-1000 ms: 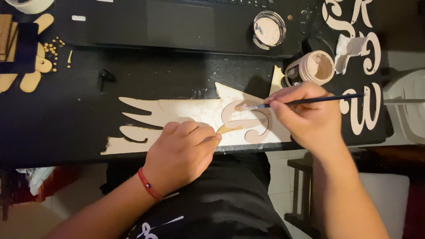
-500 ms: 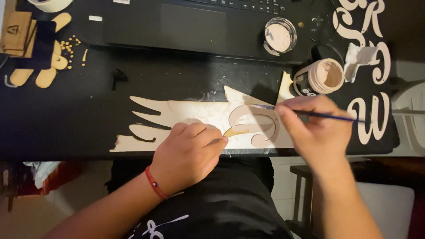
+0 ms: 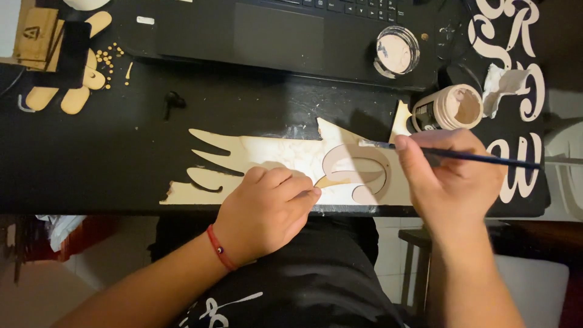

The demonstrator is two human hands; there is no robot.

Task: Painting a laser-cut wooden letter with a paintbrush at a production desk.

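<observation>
Head cam: brush (image 3: 480, 159) btwn R-hand fingers (image 3: 419, 161)

My left hand (image 3: 267, 209) is pressing down on a curly wooden letter cutout (image 3: 358, 173) lying on a pale wooden sheet (image 3: 273, 155) on the black tabletop (image 3: 91, 158). My right hand (image 3: 452, 173) is pinching a thin paintbrush (image 3: 486, 159), tip touching the cutout's upper edge. An open paint jar (image 3: 452, 108) is lying tipped just beyond; a laptop (image 3: 279, 30) is sitting farther back.
</observation>
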